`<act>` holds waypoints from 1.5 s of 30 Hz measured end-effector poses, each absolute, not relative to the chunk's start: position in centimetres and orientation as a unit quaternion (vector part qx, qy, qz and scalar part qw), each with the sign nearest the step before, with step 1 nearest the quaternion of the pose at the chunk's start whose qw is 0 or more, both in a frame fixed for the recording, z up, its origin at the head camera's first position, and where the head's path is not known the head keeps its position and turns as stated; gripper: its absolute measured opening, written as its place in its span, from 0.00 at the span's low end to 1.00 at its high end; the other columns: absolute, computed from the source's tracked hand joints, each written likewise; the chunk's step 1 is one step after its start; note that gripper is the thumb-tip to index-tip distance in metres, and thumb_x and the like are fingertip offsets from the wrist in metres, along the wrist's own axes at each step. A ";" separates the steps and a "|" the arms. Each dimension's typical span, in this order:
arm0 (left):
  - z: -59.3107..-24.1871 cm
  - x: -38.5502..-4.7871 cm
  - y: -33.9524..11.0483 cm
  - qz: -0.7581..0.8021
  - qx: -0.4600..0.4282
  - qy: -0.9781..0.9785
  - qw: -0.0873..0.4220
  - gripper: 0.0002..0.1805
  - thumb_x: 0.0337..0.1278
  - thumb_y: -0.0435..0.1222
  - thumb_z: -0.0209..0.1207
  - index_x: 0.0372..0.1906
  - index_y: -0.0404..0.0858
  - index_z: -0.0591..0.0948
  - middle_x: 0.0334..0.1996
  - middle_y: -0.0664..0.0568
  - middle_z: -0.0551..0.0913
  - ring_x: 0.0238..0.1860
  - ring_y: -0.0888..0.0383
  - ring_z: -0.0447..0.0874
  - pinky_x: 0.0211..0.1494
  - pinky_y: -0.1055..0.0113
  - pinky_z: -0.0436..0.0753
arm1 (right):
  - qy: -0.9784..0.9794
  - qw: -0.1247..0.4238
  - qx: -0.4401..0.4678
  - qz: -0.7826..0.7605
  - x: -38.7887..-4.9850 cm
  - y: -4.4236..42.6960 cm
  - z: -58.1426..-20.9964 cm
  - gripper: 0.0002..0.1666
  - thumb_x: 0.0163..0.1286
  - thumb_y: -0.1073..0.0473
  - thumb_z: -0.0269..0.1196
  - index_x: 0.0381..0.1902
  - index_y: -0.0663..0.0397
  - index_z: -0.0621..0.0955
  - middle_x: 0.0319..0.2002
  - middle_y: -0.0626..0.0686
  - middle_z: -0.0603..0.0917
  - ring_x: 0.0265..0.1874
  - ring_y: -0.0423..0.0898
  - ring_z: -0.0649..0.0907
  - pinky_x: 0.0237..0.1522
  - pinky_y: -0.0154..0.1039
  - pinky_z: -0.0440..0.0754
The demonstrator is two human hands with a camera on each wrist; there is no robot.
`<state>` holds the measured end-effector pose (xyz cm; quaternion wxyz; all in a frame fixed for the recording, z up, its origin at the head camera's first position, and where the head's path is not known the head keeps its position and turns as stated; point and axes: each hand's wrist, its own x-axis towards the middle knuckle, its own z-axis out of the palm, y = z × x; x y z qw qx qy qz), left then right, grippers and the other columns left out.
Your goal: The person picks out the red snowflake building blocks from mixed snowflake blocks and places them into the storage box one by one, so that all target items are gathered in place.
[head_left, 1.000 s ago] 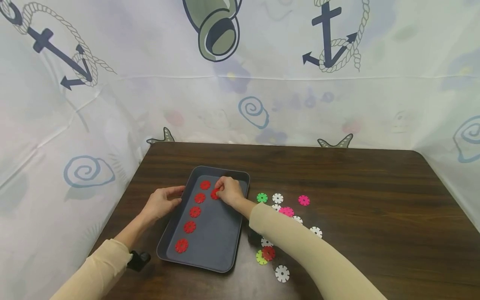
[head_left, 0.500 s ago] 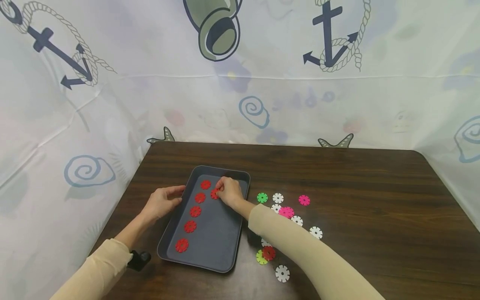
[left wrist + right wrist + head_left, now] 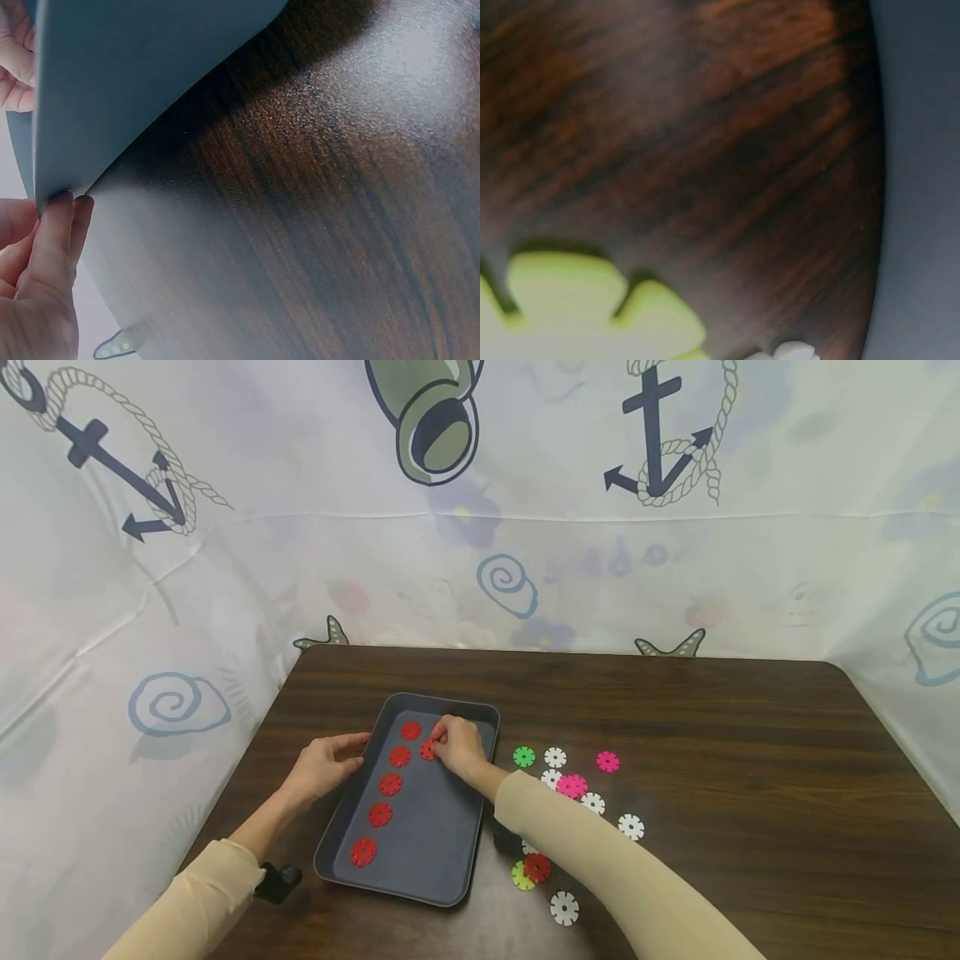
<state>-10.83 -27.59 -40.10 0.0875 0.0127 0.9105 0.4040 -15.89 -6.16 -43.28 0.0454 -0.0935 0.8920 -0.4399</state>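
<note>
Inside the dark grey baking tray, several red notched discs lie in a slanting row along the left side. My right hand pinches another red notched disc beside the upper end of that row, partly covered by the fingertips. At the tray's left edge, my left hand touches the outer wall with its fingertips. The left wrist view shows these fingers against the tray's wall. In the right wrist view the right hand is hidden; a yellow-green disc appears close up.
Right of the tray, loose notched discs are scattered on the dark wooden table: white, pink, green, yellow-green and red. The right sleeve passes over some. A patterned cloth hangs behind the table.
The pinched red disc has shifted very slightly left, toward the row, with my right hand. My left hand stays at the tray's edge.
</note>
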 end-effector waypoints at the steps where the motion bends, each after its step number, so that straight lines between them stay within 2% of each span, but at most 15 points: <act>1: -40.1 -10.8 -27.6 0.403 0.013 0.911 0.088 0.24 0.60 0.28 0.54 0.62 0.28 0.71 0.58 0.33 0.75 0.55 0.40 0.77 0.46 0.59 0.83 | 0.892 0.046 -0.093 -0.440 -15.9 -6.1 -43.3 0.06 0.55 0.68 0.68 0.31 0.59 0.81 0.26 0.50 0.79 0.27 0.40 0.75 0.32 0.31 0.72; 12: -40.0 -10.7 -27.6 0.402 0.015 0.911 0.086 0.24 0.59 0.28 0.54 0.62 0.28 0.71 0.57 0.33 0.75 0.54 0.41 0.78 0.44 0.60 0.83 | 0.894 0.034 -0.097 -0.436 -15.8 -6.0 -43.4 0.07 0.53 0.68 0.69 0.31 0.59 0.82 0.26 0.50 0.80 0.28 0.41 0.76 0.33 0.31 0.72; 21: -40.0 -10.6 -27.6 0.404 0.009 0.911 0.089 0.24 0.59 0.27 0.55 0.62 0.28 0.71 0.57 0.33 0.75 0.53 0.41 0.78 0.42 0.61 0.83 | 0.879 0.059 -0.088 -0.466 -15.8 -5.7 -43.2 0.07 0.55 0.68 0.68 0.32 0.61 0.82 0.24 0.50 0.80 0.26 0.39 0.75 0.31 0.30 0.73; 30: -40.0 -10.7 -27.6 0.405 0.005 0.910 0.093 0.24 0.60 0.28 0.54 0.62 0.28 0.70 0.57 0.33 0.75 0.54 0.41 0.78 0.43 0.60 0.84 | 0.874 0.059 -0.096 -0.473 -15.6 -5.4 -42.8 0.06 0.56 0.67 0.67 0.33 0.60 0.82 0.25 0.50 0.80 0.26 0.39 0.75 0.30 0.29 0.73; 36: -39.9 -10.8 -27.5 0.405 0.012 0.910 0.090 0.24 0.60 0.27 0.54 0.62 0.27 0.70 0.57 0.33 0.75 0.53 0.41 0.78 0.42 0.61 0.84 | 0.857 0.068 -0.114 -0.499 -15.2 -4.9 -41.6 0.06 0.58 0.68 0.66 0.35 0.62 0.82 0.26 0.53 0.83 0.23 0.38 0.78 0.27 0.27 0.76; 40: -39.9 -10.8 -27.5 0.406 0.015 0.910 0.089 0.24 0.60 0.28 0.54 0.62 0.27 0.70 0.57 0.33 0.75 0.53 0.41 0.78 0.42 0.62 0.84 | 0.831 0.084 -0.121 -0.537 -14.7 -4.3 -40.6 0.07 0.59 0.70 0.64 0.37 0.65 0.81 0.28 0.56 0.84 0.23 0.43 0.82 0.26 0.30 0.80; 45: -40.0 -10.8 -27.6 0.404 0.015 0.910 0.088 0.24 0.60 0.28 0.55 0.62 0.28 0.70 0.57 0.33 0.75 0.53 0.41 0.79 0.42 0.61 0.84 | 0.801 0.104 -0.124 -0.577 -14.0 -3.1 -39.4 0.09 0.61 0.69 0.62 0.40 0.65 0.80 0.31 0.58 0.83 0.32 0.54 0.84 0.37 0.42 0.84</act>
